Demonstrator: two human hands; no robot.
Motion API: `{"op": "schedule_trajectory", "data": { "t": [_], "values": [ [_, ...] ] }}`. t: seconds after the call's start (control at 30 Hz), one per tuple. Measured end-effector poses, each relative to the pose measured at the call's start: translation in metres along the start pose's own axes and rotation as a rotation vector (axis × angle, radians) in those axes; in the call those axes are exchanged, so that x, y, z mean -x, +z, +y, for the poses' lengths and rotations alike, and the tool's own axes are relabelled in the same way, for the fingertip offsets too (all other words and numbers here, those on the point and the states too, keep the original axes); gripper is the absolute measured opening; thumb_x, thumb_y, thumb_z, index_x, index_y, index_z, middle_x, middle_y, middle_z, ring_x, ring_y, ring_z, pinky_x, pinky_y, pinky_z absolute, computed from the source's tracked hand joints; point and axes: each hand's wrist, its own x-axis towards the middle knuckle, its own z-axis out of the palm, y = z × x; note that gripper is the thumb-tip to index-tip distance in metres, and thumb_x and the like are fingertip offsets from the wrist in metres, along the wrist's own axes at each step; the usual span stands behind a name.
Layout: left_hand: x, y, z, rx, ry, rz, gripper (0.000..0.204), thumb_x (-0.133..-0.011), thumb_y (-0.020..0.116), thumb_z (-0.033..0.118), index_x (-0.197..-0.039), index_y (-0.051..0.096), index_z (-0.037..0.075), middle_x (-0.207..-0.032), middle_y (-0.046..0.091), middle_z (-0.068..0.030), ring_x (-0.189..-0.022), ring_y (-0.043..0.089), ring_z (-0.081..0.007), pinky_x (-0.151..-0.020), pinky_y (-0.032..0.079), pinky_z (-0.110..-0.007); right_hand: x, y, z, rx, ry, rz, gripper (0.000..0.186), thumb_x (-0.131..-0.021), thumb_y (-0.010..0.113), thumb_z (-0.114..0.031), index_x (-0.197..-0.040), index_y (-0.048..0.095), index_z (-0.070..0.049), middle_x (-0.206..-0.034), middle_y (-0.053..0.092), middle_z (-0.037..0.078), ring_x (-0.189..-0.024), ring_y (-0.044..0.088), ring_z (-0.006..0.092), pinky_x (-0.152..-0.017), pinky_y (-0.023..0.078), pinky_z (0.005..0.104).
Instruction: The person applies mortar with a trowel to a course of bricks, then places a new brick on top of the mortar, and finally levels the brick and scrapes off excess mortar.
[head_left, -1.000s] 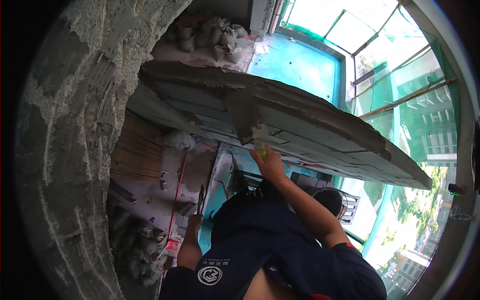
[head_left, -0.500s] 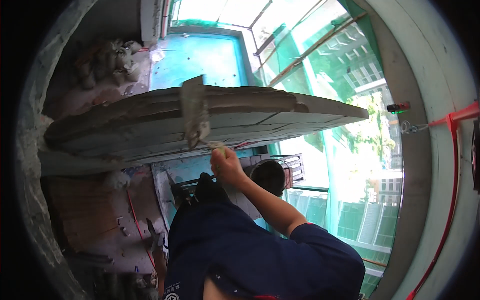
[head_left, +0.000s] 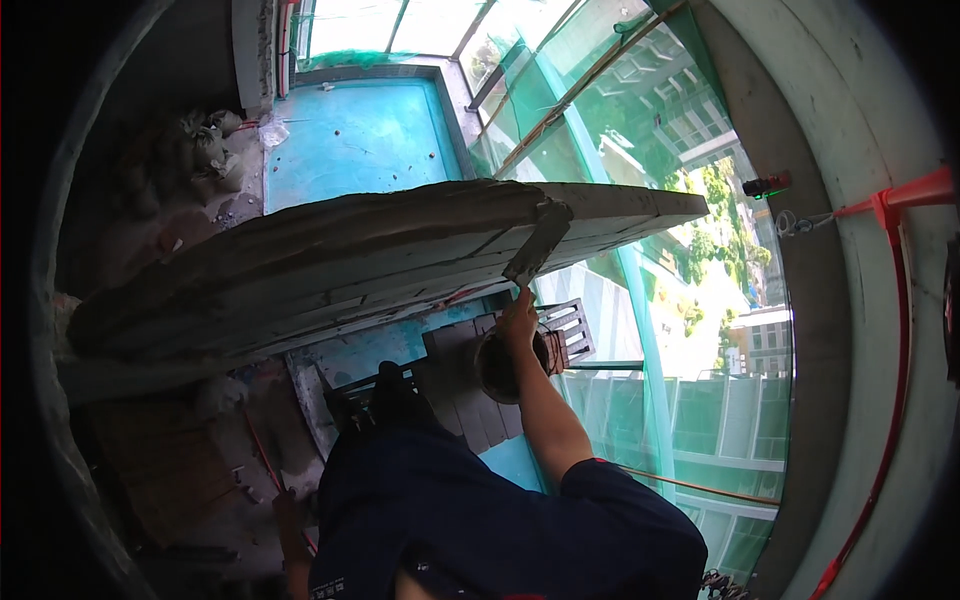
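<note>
My right hand [head_left: 517,322] is closed round the handle of a trowel [head_left: 541,240]. Its flat, mortar-smeared blade is tilted up against the near edge of a block wall [head_left: 600,203]. A band of wet mortar [head_left: 400,207] lies along the wall's top and stops about where the blade is. Directly below the right forearm, a round dark bucket [head_left: 494,372] is partly covered by it. My left hand [head_left: 286,508] hangs low at the left beside my body, in shadow; its fingers are too dark to make out.
Grey blocks [head_left: 455,375] are stacked in front of me, next to a slatted crate [head_left: 572,330]. Full sacks [head_left: 208,150] stand beyond the wall at the left. Green netting [head_left: 720,440] hangs at the right, near a red pipe [head_left: 915,193]. A brown board [head_left: 150,460] lies lower left.
My right hand has carried the trowel rightward along the wall, from above its middle to near the mortar's end. My left hand has shifted slightly left. The whole view has turned a little.
</note>
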Motion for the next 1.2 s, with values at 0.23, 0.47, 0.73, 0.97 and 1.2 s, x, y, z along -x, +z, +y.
{"op": "schedule_trajectory", "data": {
  "t": [0.23, 0.47, 0.73, 0.97, 1.2],
  "values": [
    [0.004, 0.009, 0.009, -0.186, 0.288, 0.089, 0.019, -0.081, 0.056, 0.022, -0.081, 0.061, 0.004, -0.077, 0.061, -0.0172, -0.077, 0.062, -0.0357, -0.064, 0.049, -0.045, 0.043, -0.044, -0.047, 0.444, -0.375, 0.156, 0.036, -0.092, 0.053, -0.044, -0.091, 0.054, -0.008, -0.059, 0.051, 0.005, -0.051, 0.054, 0.0204, -0.044, 0.043, 0.0355],
    [0.009, 0.066, -0.013, -0.012, -0.111, -0.114, 0.02, -0.087, 0.054, 0.024, -0.092, 0.069, 0.013, -0.066, 0.061, -0.0103, -0.055, 0.059, -0.0237, -0.05, 0.045, -0.041, 0.113, 0.079, -0.261, 0.526, -0.437, -0.411, 0.022, -0.094, 0.05, -0.031, -0.096, 0.045, -0.01, -0.059, 0.045, 0.001, -0.041, 0.044, 0.0097, -0.035, 0.033, 0.025],
    [0.079, 0.052, 0.086, 0.695, -0.676, -0.044, 0.02, -0.088, 0.055, 0.026, -0.083, 0.066, 0.01, -0.047, 0.042, -0.0039, -0.036, 0.041, -0.0172, -0.036, 0.031, -0.037, 0.196, 0.286, -0.274, 0.904, -0.393, -1.179, 0.038, -0.091, 0.058, -0.027, -0.118, 0.052, -0.001, -0.083, 0.062, 0.011, -0.058, 0.057, 0.0136, -0.048, 0.046, 0.0267],
    [0.133, 0.133, -0.001, 1.2, -0.8, 0.128, 0.029, -0.085, 0.056, 0.019, -0.06, 0.045, 0.01, -0.041, 0.035, -0.0044, -0.028, 0.032, -0.0179, -0.029, 0.024, -0.035, 0.226, 0.379, -0.217, 1.142, -0.373, -1.42, 0.041, -0.09, 0.057, -0.025, -0.122, 0.05, 0.0, -0.082, 0.06, 0.014, -0.056, 0.053, 0.0149, -0.046, 0.044, 0.027],
    [0.154, 0.127, 0.053, 1.132, -1.08, 0.049, 0.02, -0.085, 0.057, 0.022, -0.072, 0.049, 0.009, -0.046, 0.04, -0.0034, -0.032, 0.033, -0.0154, -0.031, 0.024, -0.032, 0.118, 0.291, -0.257, 1.352, -0.476, -0.997, 0.047, -0.089, 0.057, -0.026, -0.126, 0.047, 0.003, -0.084, 0.063, 0.016, -0.064, 0.061, 0.0177, -0.053, 0.05, 0.032]
  ]
}}
